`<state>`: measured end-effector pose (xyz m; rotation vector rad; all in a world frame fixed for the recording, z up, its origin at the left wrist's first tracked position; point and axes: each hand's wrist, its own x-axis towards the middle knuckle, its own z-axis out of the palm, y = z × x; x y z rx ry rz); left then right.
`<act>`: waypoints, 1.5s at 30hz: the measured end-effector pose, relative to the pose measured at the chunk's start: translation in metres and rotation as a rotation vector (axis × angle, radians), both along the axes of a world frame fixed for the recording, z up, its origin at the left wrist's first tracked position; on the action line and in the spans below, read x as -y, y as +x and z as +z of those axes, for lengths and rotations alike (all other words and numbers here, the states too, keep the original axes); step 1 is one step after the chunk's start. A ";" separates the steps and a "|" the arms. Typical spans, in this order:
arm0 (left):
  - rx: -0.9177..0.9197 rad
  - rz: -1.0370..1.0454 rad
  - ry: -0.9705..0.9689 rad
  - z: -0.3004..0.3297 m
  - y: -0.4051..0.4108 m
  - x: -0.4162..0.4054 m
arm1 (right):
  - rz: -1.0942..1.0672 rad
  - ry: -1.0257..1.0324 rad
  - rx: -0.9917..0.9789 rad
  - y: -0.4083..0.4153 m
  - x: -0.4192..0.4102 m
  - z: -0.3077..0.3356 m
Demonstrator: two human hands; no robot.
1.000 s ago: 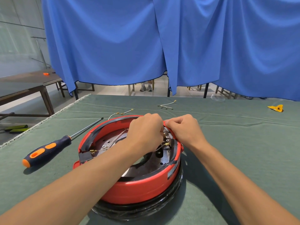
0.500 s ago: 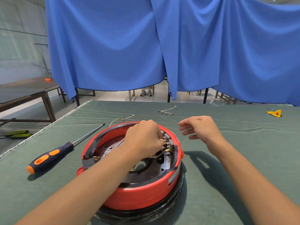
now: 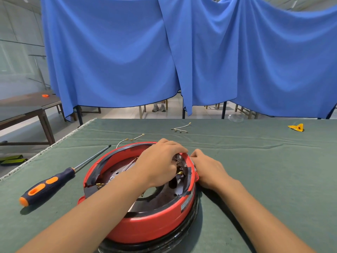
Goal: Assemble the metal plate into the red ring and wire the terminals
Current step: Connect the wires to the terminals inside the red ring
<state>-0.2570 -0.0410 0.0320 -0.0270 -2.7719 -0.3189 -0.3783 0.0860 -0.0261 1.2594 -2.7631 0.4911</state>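
The red ring sits on the green table cloth near the front edge, with the metal plate lying inside it. The left hand reaches over the ring, fingers curled at the brass terminals by the far right rim, though whether it pinches anything cannot be told. The right hand rests against the rim's outside, its grip hidden; a screwdriver lies to the left and loose wires farther back.

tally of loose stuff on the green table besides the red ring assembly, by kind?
Screwdrivers: 1, the screwdriver left of the red ring.
Loose wire sets: 2, the near wires just behind the ring, and the far wires.
Yellow pieces: 1, the yellow piece far right.
Total: 4
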 end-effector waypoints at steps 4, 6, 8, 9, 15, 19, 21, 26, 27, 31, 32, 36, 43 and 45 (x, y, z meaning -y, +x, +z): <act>-0.006 0.019 0.025 0.001 -0.002 0.000 | -0.019 -0.038 -0.040 -0.009 -0.005 0.005; -0.011 0.022 0.038 0.001 -0.003 -0.001 | -0.056 -0.042 -0.053 -0.015 -0.010 0.005; -0.015 0.017 0.050 0.001 -0.003 0.000 | -0.108 -0.038 -0.032 -0.019 -0.016 0.003; -0.016 0.016 0.055 0.001 -0.002 0.000 | -0.145 -0.046 -0.012 -0.020 -0.019 0.003; -0.038 0.012 0.058 0.000 -0.003 0.001 | -0.238 -0.625 0.299 -0.014 -0.024 0.018; -0.126 0.056 0.142 0.002 -0.003 -0.001 | -0.105 -0.947 0.548 0.007 -0.015 0.049; -0.228 0.080 0.229 0.004 -0.003 -0.002 | -0.030 -1.013 0.696 0.017 -0.012 0.061; -0.456 0.072 0.394 0.012 0.001 -0.007 | 0.179 -0.993 0.824 0.040 -0.003 0.081; -0.491 0.063 0.409 0.013 0.003 -0.008 | 0.198 -0.971 0.815 0.043 -0.001 0.082; -0.539 0.019 0.506 0.016 0.007 -0.009 | 0.221 -0.945 0.791 0.048 0.002 0.082; -0.540 0.011 0.523 0.017 0.007 -0.009 | 0.220 -0.941 0.780 0.048 0.002 0.081; -0.531 0.000 0.543 0.016 0.005 -0.007 | 0.192 -0.944 0.762 0.047 0.002 0.079; -0.517 0.026 0.509 0.015 0.003 -0.003 | 0.115 -0.883 0.698 0.046 -0.001 0.078; -0.499 0.054 0.443 0.013 0.002 -0.002 | 0.112 -0.863 0.714 0.045 -0.002 0.080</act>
